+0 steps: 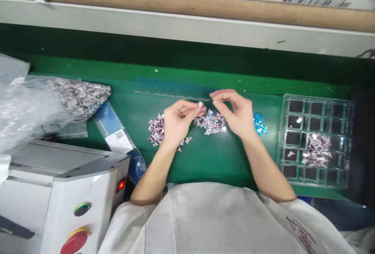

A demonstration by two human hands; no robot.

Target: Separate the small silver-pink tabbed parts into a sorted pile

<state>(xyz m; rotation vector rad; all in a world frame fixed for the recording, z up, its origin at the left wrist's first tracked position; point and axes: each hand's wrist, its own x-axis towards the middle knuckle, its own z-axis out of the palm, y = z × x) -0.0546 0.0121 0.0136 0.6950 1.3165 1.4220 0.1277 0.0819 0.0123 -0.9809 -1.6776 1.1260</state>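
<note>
My left hand pinches a small silvery metal piece between thumb and fingertips, above the green work surface. To its right, my right hand is closed in a pinch near the end of a blue toothed strip; whatever its fingertips hold is too small to make out. A pile of small silvery-pink pieces lies between and below the hands. Another pile of such pieces is partly hidden behind my left hand. Small bright blue pieces are heaped just right of my right wrist.
A clear compartment tray with silvery pieces stands at right. At left are a plastic bag of similar pieces, a blue packet with a white label, and a grey machine with a red button. A pale ledge spans the back.
</note>
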